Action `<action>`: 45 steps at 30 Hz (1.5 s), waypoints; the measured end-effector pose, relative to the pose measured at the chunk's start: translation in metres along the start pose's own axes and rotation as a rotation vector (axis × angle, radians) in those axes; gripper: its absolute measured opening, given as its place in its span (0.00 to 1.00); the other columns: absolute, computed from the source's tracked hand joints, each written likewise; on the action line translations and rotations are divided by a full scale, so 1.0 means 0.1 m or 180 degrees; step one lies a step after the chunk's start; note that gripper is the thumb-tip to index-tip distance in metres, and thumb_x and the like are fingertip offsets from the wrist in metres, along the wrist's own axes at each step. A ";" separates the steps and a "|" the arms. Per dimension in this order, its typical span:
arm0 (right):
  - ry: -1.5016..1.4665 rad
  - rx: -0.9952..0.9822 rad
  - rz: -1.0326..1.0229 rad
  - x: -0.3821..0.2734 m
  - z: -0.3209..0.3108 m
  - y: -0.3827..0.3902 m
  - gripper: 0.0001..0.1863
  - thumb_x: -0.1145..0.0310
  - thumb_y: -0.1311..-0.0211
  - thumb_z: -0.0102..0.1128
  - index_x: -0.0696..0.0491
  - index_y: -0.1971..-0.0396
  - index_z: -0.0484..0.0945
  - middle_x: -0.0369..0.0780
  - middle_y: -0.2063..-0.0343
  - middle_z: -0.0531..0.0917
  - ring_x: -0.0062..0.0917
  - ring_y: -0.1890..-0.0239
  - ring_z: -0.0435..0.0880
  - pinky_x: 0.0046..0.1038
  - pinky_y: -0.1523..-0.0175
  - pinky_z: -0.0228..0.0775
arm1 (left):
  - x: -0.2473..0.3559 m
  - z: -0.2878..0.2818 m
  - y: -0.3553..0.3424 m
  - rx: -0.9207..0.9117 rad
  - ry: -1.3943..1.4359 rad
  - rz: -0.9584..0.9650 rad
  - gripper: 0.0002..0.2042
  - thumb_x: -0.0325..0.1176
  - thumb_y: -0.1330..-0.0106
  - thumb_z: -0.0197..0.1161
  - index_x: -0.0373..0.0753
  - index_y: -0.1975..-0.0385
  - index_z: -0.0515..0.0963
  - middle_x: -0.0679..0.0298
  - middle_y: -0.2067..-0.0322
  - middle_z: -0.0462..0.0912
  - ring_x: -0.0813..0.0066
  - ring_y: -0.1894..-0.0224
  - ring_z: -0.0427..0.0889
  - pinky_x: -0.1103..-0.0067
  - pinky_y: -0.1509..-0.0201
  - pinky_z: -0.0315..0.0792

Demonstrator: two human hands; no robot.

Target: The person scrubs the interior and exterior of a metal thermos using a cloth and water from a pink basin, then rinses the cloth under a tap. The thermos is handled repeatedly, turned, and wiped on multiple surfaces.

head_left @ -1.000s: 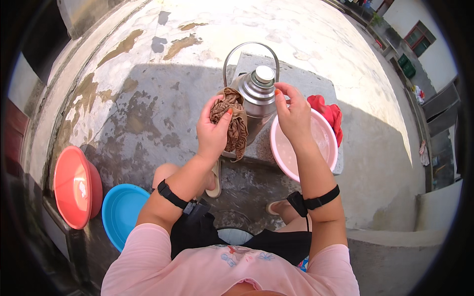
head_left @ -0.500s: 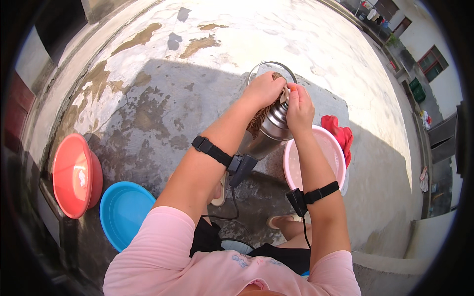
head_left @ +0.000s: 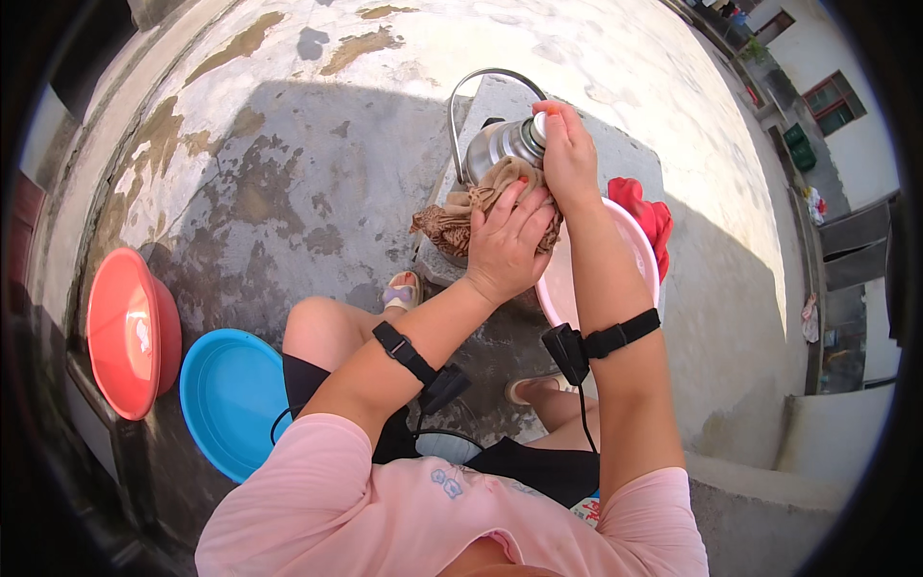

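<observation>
Steel gleams on the flask (head_left: 495,146), which leans over the slab (head_left: 615,144) near its left edge, cap (head_left: 540,129) tipped to the right. Its arched handle (head_left: 452,120) stands out past that edge. The base is hidden, so whether it touches the slab cannot be told.

The right hand (head_left: 570,154) is curled around the cap end, holding it. The left hand (head_left: 510,236) holds a brown cloth (head_left: 442,231) against the flask's body, its fingers laid over the folds and slightly apart; one bunched end of the cloth hangs out to the left.

At the slab's near right corner sits a pink basin (head_left: 562,288), partly covered by the right forearm. Just behind it, along the right edge, a red cloth (head_left: 654,221) lies heaped against the rim.

Well apart, on the ground to the left of the slab, a coral basin (head_left: 125,337) tilts to one side, with a blue basin (head_left: 231,404) just beside it. Each forearm wears a black strap (head_left: 620,334) with a small black box attached.
</observation>
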State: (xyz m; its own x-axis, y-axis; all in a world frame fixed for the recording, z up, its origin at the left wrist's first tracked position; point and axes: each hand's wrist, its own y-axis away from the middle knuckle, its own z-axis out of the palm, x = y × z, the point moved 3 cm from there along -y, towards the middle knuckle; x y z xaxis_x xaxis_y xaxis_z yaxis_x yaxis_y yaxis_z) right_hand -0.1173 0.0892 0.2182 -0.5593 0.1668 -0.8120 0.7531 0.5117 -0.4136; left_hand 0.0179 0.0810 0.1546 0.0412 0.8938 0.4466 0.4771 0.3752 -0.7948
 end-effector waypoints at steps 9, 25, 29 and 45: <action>-0.1076 -0.0580 0.0735 0.09 -0.15 -0.02 0.29 0.52 0.22 0.30 0.56 0.49 0.79 0.38 0.52 0.82 0.21 0.50 0.77 0.23 0.40 0.65 | -0.23 -0.07 -0.03 -0.0143 0.0164 0.0438 0.24 0.32 0.52 0.67 0.46 0.51 0.74 0.63 0.46 0.77 0.67 0.40 0.72 0.63 0.43 0.61; -0.1211 0.0361 -0.0099 0.19 -0.01 0.17 0.35 0.44 0.24 0.29 0.61 0.41 0.67 0.45 0.54 0.83 0.26 0.50 0.79 0.26 0.41 0.67 | -1.13 0.43 -1.23 -0.1100 0.1603 -0.1659 0.18 0.39 0.44 0.55 0.35 0.58 0.78 0.50 0.63 0.84 0.54 0.59 0.83 0.68 0.53 0.74; -0.0639 0.0888 -0.0123 0.23 0.01 0.21 0.31 0.46 0.24 0.33 0.60 0.43 0.69 0.48 0.55 0.84 0.33 0.51 0.81 0.30 0.43 0.69 | -0.94 0.10 -0.66 0.0120 0.1563 -0.1404 0.19 0.34 0.43 0.61 0.34 0.52 0.74 0.49 0.59 0.82 0.52 0.57 0.81 0.68 0.51 0.73; -0.1614 0.0842 0.0197 0.29 -0.31 1.71 0.31 0.76 0.43 0.63 0.57 0.39 0.63 0.41 0.49 0.77 0.24 0.48 0.78 0.26 0.43 0.70 | 0.31 -0.34 -0.14 -0.1882 0.3009 -0.0953 0.24 0.44 0.29 0.56 0.30 0.42 0.69 0.55 0.48 0.76 0.73 0.46 0.75 0.78 0.41 0.67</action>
State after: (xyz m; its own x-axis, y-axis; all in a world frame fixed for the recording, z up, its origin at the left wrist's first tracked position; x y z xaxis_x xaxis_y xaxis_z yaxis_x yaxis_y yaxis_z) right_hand -0.0162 0.2079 0.1368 -0.3245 -0.2687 -0.9069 0.8766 0.2747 -0.3950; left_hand 0.0424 0.0955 0.1938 0.3788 0.1538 0.9126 0.9052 0.1439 -0.3999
